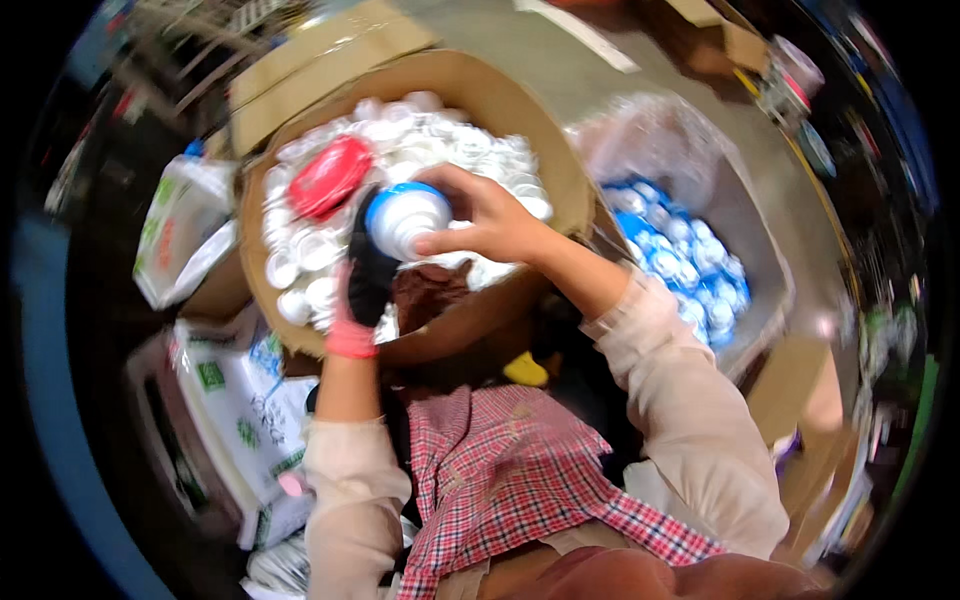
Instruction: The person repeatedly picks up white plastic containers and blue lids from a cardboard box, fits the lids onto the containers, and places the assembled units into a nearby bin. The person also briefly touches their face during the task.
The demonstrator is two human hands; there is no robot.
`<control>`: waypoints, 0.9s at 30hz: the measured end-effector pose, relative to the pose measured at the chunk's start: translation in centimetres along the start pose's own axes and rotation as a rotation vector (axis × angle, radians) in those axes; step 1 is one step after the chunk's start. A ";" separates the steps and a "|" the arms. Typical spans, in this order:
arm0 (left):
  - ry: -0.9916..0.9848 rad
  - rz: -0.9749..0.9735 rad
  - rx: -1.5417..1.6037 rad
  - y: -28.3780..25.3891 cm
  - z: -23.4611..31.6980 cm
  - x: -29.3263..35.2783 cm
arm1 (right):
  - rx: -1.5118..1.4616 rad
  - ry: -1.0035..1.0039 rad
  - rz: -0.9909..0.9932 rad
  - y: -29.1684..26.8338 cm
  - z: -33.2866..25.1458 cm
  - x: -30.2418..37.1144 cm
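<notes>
Over a large round-sided cardboard box [563, 150], I hold a blue-and-white container [408, 222] with a rounded white end; its exact kind is unclear. My left hand [368, 265], in a black glove with a pink-red cuff, grips its left side. The bare fingers of my right hand [487, 215] curl round the other side, thumb near the white end. Many white plastic caps [440, 135] fill the box beneath. A red oval object [331, 178] lies on them, left of my hands. Something brown [428, 292] sits at the box's near side, partly hidden.
At the right, a plastic-lined carton [768, 262] holds many similar blue-and-white containers [690, 262]. A white bag [188, 225] stands left of the cap box, with printed white sacks [250, 410] nearer me. Cardboard pieces [815, 400] lie at the lower right.
</notes>
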State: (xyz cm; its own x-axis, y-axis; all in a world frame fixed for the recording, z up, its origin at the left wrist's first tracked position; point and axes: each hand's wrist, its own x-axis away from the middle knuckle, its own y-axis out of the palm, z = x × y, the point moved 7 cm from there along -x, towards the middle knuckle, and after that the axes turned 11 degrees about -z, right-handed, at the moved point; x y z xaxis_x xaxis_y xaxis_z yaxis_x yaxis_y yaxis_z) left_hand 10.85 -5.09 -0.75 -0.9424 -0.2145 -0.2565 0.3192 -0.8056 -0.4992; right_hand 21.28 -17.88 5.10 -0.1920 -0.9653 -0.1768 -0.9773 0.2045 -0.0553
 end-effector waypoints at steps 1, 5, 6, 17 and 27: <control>-0.025 0.014 0.247 0.0 -0.9 0.0 | -0.022 -0.031 0.063 -1.5 -0.4 1.4; -0.067 -0.024 0.656 0.5 -0.6 0.3 | 0.062 0.061 0.416 -12.7 0.0 12.9; -0.116 -0.044 0.709 0.8 -0.5 0.4 | 0.181 0.159 0.538 -16.3 0.3 17.0; -0.428 -0.196 0.755 6.1 -2.7 -0.1 | 0.695 1.042 0.783 -26.4 17.8 52.5; -0.336 -0.200 0.580 4.9 -4.7 0.0 | 0.956 1.181 0.612 -26.3 23.8 55.1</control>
State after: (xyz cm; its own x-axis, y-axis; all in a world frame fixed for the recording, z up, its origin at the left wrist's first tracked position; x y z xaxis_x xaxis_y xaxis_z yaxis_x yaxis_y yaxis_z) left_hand 12.89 -6.48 -7.07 -0.9871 -0.1156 0.1106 0.1202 -0.9921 0.0360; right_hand 38.54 -72.55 -26.56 -0.9035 -0.1966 0.3808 -0.4136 0.1671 -0.8950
